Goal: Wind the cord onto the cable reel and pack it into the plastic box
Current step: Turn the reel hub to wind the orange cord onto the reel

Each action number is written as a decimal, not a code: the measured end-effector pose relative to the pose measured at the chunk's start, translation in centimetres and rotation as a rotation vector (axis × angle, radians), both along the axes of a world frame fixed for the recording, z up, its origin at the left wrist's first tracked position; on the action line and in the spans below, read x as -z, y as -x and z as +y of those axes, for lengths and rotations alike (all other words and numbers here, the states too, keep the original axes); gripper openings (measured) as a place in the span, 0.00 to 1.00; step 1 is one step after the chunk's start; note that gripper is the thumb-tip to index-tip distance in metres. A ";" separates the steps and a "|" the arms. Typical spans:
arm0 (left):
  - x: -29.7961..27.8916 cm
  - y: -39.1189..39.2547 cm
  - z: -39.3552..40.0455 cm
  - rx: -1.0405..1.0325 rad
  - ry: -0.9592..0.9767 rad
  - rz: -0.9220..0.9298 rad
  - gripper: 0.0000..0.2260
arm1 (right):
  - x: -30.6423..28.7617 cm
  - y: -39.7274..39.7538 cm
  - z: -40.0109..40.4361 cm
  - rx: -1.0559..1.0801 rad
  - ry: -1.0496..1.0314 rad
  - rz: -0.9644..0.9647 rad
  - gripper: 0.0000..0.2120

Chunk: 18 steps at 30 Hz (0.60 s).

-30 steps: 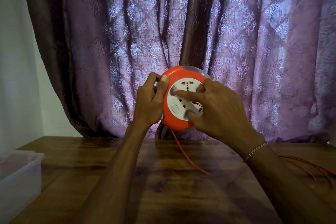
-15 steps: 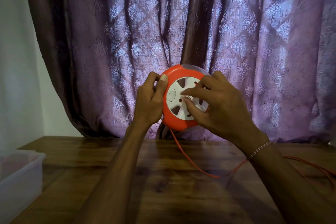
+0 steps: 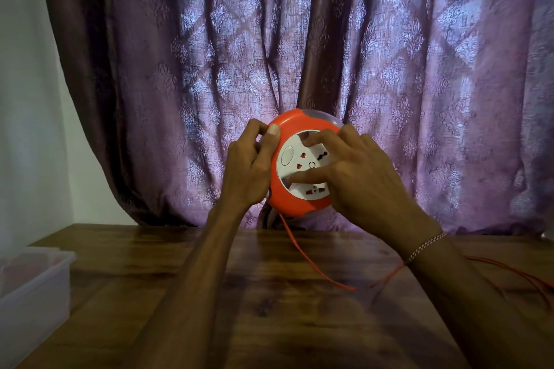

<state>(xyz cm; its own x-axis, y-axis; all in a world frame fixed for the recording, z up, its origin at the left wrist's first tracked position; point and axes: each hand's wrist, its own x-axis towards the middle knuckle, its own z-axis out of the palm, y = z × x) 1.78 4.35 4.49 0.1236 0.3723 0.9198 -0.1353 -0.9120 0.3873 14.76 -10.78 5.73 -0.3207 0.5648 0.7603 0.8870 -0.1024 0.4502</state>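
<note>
A round orange cable reel (image 3: 295, 123) with a white socket face is held upright above the table, in front of the curtain. My left hand (image 3: 250, 169) grips its left rim, thumb on the front. Fingers of my right hand (image 3: 358, 177) press into the white centre disc (image 3: 302, 165). A thin orange cord (image 3: 311, 262) hangs from the bottom of the reel down to the wooden table (image 3: 269, 308) and trails off to the right (image 3: 515, 274) behind my right forearm. The clear plastic box (image 3: 33, 287) stands at the left edge of the table.
A purple patterned curtain (image 3: 299, 54) hangs close behind the reel. A white wall (image 3: 27, 99) is on the left. Loose loops of cord lie on the table at the far right.
The white centre disc has turned under my right fingers, showing a different part of its socket face. The cord on the table has shifted. My left hand has kept its hold on the rim.
</note>
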 end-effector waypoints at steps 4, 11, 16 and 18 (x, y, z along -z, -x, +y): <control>0.1 0.0 0.1 -0.009 0.004 -0.003 0.13 | 0.3 0.1 0.1 0.027 -0.028 0.065 0.25; -0.1 0.0 -0.1 -0.007 0.016 -0.016 0.14 | 0.2 0.6 0.5 0.003 -0.160 0.289 0.29; 0.0 0.0 -0.3 0.004 0.022 -0.016 0.13 | 0.2 0.6 0.0 -0.088 -0.188 0.293 0.23; 0.0 0.0 -0.2 0.019 0.027 -0.018 0.13 | 0.1 0.4 0.0 -0.133 -0.181 0.294 0.18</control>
